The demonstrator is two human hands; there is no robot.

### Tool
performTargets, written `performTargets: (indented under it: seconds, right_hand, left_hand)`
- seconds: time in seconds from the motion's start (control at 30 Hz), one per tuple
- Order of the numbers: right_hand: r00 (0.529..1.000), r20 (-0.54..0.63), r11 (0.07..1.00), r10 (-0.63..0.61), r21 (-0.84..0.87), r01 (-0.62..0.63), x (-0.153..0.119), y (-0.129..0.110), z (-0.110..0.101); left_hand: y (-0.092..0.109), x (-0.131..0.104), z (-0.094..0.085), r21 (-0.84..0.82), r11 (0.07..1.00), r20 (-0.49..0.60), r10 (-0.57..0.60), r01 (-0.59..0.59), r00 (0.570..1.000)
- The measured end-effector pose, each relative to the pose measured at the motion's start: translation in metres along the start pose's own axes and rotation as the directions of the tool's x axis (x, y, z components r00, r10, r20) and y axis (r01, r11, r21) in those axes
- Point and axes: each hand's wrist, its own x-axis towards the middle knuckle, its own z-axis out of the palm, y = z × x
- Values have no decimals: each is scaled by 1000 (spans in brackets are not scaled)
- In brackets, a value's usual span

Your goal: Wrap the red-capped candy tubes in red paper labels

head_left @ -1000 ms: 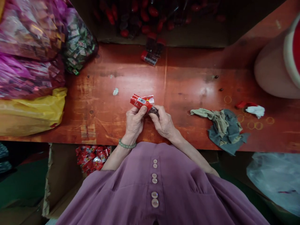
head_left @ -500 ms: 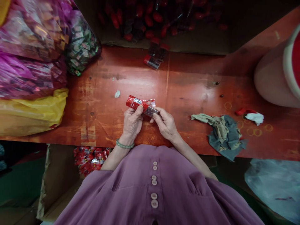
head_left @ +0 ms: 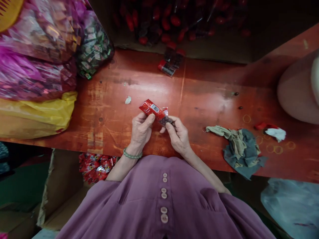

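A red printed wrapper (head_left: 149,107) with a barcode is pinched between the thumb and fingers of my left hand (head_left: 141,131). From its right end sticks out a small clear pack (head_left: 166,120) with dark contents, gripped by my right hand (head_left: 178,132) between thumb and fingers. A clear and red flap shows behind the wrapper. Both hands are held over the red tabletop (head_left: 119,122), close to its front edge. Farther back lie several small red-capped clear packs (head_left: 171,59), one of them with a red wrapper end.
A dark open carton (head_left: 199,53) at the back holds many red-capped pieces. Filled plastic bags (head_left: 54,36) and a yellow bag (head_left: 50,114) crowd the left. Rags (head_left: 241,146), rubber bands and a pale bucket (head_left: 296,89) are on the right. Red packets (head_left: 97,167) fill a box below.
The wrapper has turned in my hands, so a barcode now faces up, and its left end has shifted right. The view has swung slightly. Both hands keep their grip.
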Motion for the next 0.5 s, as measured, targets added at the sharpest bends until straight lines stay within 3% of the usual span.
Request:
performTargets:
  seconds: [0.13, 0.33, 0.5]
  right_hand:
    - [999, -12, 998, -48, -50, 48, 2, 3, -2]
    - [996, 40, 985, 77, 151, -82, 8, 7, 0]
    - [998, 31, 995, 55, 86, -57, 6, 11, 3]
  left_hand:
    - [0, 2, -1, 42, 997, 40, -70, 68, 997]
    - [2, 2, 2, 14, 999, 33, -41, 40, 999]
    - [0, 2, 9, -21, 995, 105, -90, 93, 990]
